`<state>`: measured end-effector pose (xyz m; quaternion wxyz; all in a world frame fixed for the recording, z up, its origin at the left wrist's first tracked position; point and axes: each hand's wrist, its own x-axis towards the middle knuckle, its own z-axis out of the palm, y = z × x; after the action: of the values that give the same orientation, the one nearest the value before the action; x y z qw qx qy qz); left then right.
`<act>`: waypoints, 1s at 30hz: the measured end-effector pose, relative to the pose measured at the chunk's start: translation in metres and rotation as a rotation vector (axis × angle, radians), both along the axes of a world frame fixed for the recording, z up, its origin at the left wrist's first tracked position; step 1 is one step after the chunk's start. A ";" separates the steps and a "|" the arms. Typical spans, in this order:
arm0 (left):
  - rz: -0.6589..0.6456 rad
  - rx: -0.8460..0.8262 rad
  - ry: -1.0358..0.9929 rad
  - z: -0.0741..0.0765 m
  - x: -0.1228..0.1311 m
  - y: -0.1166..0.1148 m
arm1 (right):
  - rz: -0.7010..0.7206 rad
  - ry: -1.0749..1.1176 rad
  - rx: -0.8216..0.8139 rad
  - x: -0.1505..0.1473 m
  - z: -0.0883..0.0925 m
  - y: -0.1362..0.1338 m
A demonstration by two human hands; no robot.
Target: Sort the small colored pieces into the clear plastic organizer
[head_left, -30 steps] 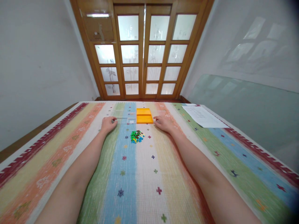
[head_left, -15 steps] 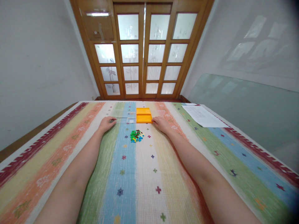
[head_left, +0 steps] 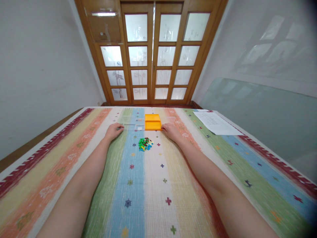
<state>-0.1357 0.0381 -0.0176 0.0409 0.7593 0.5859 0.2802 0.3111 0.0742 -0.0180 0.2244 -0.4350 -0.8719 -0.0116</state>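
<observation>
The orange box (head_left: 153, 126), shallow and split crosswise, is lying on the cloth (head_left: 156, 185) beyond colourful bricks (head_left: 145, 144). The right hand (head_left: 170, 131) is touching its right edge; the left hand (head_left: 114, 131) is touching the clear tray (head_left: 132, 127). Whether their bent fingers are gripping, I cannot tell.

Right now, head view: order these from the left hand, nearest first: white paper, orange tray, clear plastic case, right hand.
From the left hand:
1. Clear plastic case: just right of its fingers.
2. Orange tray: beyond the case, to the right.
3. Right hand: at the tray's near right corner.
4. White paper: far right.
</observation>
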 end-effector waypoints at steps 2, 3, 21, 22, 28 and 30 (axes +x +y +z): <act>0.014 -0.008 0.004 0.001 0.002 -0.001 | -0.005 -0.004 0.009 0.000 0.000 -0.001; 0.021 -0.015 0.006 0.002 0.002 -0.001 | -0.005 -0.004 0.014 0.000 0.000 -0.001; 0.020 0.076 -0.008 -0.012 0.000 0.012 | -0.084 -0.070 -0.014 -0.007 0.003 -0.003; 0.027 0.078 -0.001 -0.012 0.000 0.012 | -0.084 -0.071 -0.013 -0.007 0.003 -0.003; 0.046 0.095 0.092 -0.012 -0.001 0.015 | -0.090 -0.058 -0.017 -0.008 0.001 -0.001; 0.054 0.092 0.129 -0.011 -0.001 0.015 | -0.083 -0.044 -0.009 -0.008 0.000 -0.001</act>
<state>-0.1364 0.0526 -0.0287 -0.0395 0.7608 0.5940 0.2583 0.3033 0.0733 -0.0185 0.2024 -0.4717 -0.8578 -0.0264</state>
